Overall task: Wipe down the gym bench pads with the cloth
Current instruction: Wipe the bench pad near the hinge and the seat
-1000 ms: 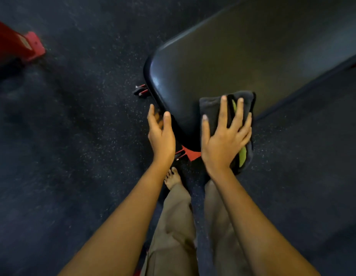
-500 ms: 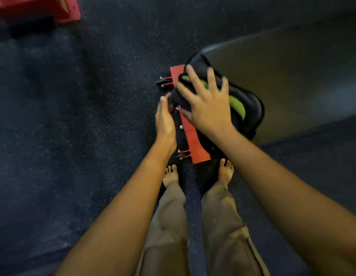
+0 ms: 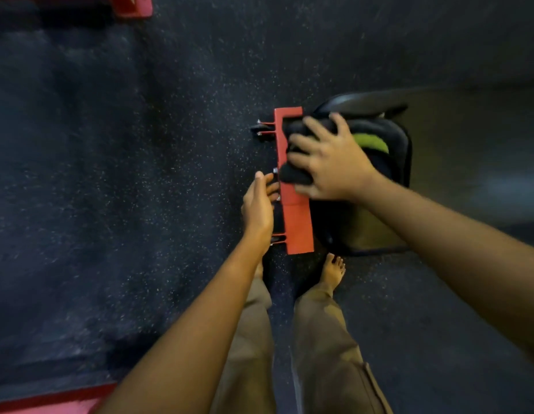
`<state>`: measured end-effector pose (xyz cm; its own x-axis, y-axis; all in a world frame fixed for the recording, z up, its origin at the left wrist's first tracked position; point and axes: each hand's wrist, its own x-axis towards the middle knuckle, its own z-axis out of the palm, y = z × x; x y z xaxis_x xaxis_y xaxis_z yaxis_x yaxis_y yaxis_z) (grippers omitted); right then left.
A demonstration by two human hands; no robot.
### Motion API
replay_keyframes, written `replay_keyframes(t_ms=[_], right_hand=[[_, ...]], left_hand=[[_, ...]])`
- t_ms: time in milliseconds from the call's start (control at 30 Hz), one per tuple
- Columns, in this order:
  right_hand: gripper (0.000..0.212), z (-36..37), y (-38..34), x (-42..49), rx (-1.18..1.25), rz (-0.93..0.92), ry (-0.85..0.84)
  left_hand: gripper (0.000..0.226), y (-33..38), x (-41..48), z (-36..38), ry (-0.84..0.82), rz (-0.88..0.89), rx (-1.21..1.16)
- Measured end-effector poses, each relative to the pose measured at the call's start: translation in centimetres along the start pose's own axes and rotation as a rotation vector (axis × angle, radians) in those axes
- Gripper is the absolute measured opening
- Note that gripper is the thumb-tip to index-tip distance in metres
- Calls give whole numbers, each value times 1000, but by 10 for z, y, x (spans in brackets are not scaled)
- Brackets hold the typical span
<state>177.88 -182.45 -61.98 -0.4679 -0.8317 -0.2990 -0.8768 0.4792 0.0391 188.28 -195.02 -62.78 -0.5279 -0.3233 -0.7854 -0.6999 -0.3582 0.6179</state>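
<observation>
One view: your head camera, wide-angle, aimed almost straight down along your own body. Near field: your bare foot (image 3: 333,271) just below centre. Mid-frame: red base bar (image 3: 297,222), bench pad (image 3: 457,130) to its right. Speckled floor (image 3: 125,189) fills the left.

Glossy bench pad (image 3: 457,138), soft cloth (image 3: 379,135), speckled matt floor (image 3: 140,174)
</observation>
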Motion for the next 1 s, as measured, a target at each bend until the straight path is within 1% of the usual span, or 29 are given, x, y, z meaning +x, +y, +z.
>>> replay_keyframes(t_ms=[67, 133, 167, 233, 300, 333, 367, 433, 467, 533, 600, 667, 767, 833, 933, 1000], right_hand=[[60, -13, 22, 33, 80, 214, -15], [54, -18, 27, 46, 131, 435, 42], [52, -16, 22, 41, 123, 473, 68], [52, -4, 6, 21, 106, 406, 103], [53, -1, 6, 12, 154, 332, 103], [52, -3, 14, 19, 184, 343, 101], [51, -7, 25, 28, 203, 392, 101], [50, -14, 54, 46, 247, 540, 13], [52, -16, 69, 49, 289, 617, -42], [54, -14, 101, 38, 340, 746, -96], [56, -6, 131, 12, 320, 823, -103], [55, -1, 146, -9, 288, 884, -77], [55, 8, 144, -6, 229, 910, -48], [55, 12, 138, -5, 188, 833, -10], [54, 15, 130, -41, 246, 655, 152], [56, 22, 108, -83, 280, 646, 237]], left_hand=[[36, 7, 5, 3, 18, 55, 30], [27, 13, 9, 9, 21, 116, 75], [26, 15, 10, 12, 24, 143, 101], [29, 18, 14, 20, 51, 194, 161], [32, 21, 17, 29, 90, 231, 225], [32, 23, 18, 33, 107, 252, 261], [31, 25, 19, 39, 117, 275, 302], [32, 31, 20, 50, 105, 367, 348], [35, 35, 20, 56, 89, 431, 379], [44, 45, 24, 73, 69, 580, 493], [47, 52, 27, 94, 39, 676, 605], [47, 55, 31, 114, 8, 735, 715], [47, 46, 40, 132, 55, 803, 970], [48, 38, 42, 135, 98, 856, 1095], [49, 35, 44, 135, 139, 882, 1130], [49, 36, 44, 135, 152, 887, 1131]])
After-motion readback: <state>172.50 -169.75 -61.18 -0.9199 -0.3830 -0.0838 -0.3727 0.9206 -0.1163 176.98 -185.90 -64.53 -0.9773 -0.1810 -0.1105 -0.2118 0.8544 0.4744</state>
